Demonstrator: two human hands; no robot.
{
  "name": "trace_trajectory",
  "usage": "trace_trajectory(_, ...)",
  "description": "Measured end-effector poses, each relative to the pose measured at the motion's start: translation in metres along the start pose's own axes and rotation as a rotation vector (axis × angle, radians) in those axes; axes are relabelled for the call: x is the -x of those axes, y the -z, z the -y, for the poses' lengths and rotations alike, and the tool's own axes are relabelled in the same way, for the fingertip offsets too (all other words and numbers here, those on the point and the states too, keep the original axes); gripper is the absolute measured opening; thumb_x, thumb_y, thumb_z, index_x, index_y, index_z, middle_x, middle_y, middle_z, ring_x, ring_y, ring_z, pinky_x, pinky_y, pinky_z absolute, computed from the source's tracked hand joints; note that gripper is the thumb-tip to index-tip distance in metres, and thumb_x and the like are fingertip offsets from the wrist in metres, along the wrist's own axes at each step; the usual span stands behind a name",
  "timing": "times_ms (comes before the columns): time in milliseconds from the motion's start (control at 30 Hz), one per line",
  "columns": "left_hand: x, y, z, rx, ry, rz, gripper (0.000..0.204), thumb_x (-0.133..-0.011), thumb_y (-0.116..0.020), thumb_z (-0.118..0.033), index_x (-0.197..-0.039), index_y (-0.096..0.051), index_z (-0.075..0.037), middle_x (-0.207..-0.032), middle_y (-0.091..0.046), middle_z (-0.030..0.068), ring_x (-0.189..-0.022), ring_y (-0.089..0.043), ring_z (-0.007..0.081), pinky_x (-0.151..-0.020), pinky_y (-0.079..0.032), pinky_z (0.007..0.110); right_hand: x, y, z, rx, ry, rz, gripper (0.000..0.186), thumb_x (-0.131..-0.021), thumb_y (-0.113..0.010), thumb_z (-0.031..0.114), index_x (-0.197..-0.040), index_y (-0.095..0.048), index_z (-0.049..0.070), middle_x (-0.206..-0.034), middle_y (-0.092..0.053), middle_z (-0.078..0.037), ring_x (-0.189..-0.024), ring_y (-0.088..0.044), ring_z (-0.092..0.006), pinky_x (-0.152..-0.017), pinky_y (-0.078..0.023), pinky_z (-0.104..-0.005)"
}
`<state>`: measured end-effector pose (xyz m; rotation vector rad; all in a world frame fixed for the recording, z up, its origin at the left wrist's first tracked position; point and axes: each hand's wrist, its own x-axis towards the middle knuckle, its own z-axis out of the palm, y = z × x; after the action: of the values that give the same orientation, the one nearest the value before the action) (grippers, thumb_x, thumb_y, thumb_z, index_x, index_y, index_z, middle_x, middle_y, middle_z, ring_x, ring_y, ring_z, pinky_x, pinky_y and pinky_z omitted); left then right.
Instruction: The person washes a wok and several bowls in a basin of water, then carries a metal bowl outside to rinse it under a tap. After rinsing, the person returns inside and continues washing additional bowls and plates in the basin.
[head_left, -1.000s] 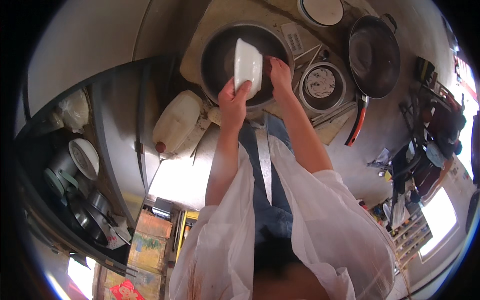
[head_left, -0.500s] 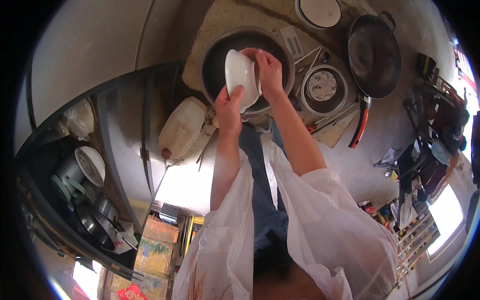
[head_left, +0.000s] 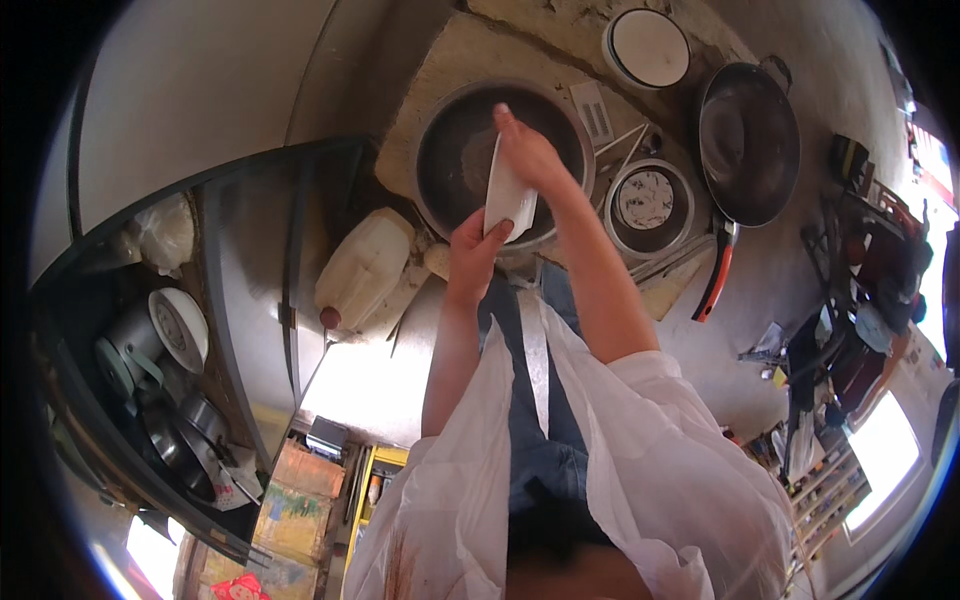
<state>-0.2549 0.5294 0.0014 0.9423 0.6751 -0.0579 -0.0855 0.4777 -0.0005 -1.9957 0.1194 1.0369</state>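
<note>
A white bowl (head_left: 503,199), tipped on its side, is over a wide metal basin (head_left: 437,154). My left hand (head_left: 473,259) grips the lower part of the bowl, its thumb across the white outside. My right hand (head_left: 528,157) is closed on the upper part, thumb pointing away from me; some of its fingers are hidden.
A black frying pan (head_left: 749,139) and a smaller pot (head_left: 681,223) lie right of the basin, a white enamel dish (head_left: 650,46) beyond. A plastic jug (head_left: 363,269) lies left of it. A dark-framed cabinet (head_left: 244,330) at left holds pots (head_left: 128,362) and a bowl.
My right hand has moved up over the bowl's upper part. The bowl stands more on edge, a little lower in view than a second ago, and my left hand has shifted slightly with it.
</note>
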Motion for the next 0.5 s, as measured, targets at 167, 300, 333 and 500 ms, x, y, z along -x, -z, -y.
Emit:
trace_trajectory(167, 0.007, 0.003, -0.008, 0.019, -0.022, -0.115, 0.031, -0.086, -0.058, -0.011, -0.114, -0.055, 0.003, -0.103, -0.061, 0.0042, -0.092, -0.054, 0.0093, -0.085, -0.040, 0.023, -0.044, -0.009, -0.065, -0.509, -0.217, 0.040, 0.043, -0.089, -0.049, 0.040, -0.098, -0.059, -0.001, -0.091, -0.062, -0.011, -0.085, -0.058, -0.0217, -0.072, -0.044, -0.0332)
trace_trajectory(300, 0.001, -0.005, -0.007, 0.079, -0.023, -0.060, 0.030, -0.087, -0.057, -0.011, -0.114, -0.055, 0.002, -0.102, -0.061, 0.0037, -0.091, -0.054, 0.0090, -0.084, -0.041, 0.023, -0.095, -0.017, -0.127, -0.847, -0.240, -0.013, 0.034, -0.090, -0.050, 0.029, -0.105, -0.059, 0.000, -0.097, -0.064, -0.011, -0.085, -0.061, -0.0207, -0.074, -0.048, -0.0316)
trace_trajectory(333, 0.000, -0.006, -0.009, 0.061, -0.018, -0.049, 0.030, -0.087, -0.057, -0.010, -0.114, -0.055, 0.001, -0.102, -0.061, 0.0035, -0.091, -0.054, 0.0089, -0.084, -0.041, 0.023, -0.098, -0.020, -0.129, -0.970, -0.208, 0.061, 0.033, -0.090, -0.049, 0.029, -0.104, -0.060, 0.000, -0.098, -0.064, -0.011, -0.085, -0.061, -0.0206, -0.075, -0.048, -0.0317)
trace_trajectory(500, 0.002, -0.008, -0.014, -0.148, -0.018, -0.016, 0.031, -0.087, -0.057, -0.010, -0.115, -0.054, 0.002, -0.100, -0.060, 0.0014, -0.092, -0.052, 0.0075, -0.083, -0.041, 0.022, -0.058, -0.012, -0.073, -0.896, -0.105, 0.083, 0.031, -0.092, -0.047, 0.025, -0.099, -0.063, -0.001, -0.097, -0.065, -0.010, -0.088, -0.061, -0.0187, -0.079, -0.047, -0.0296)
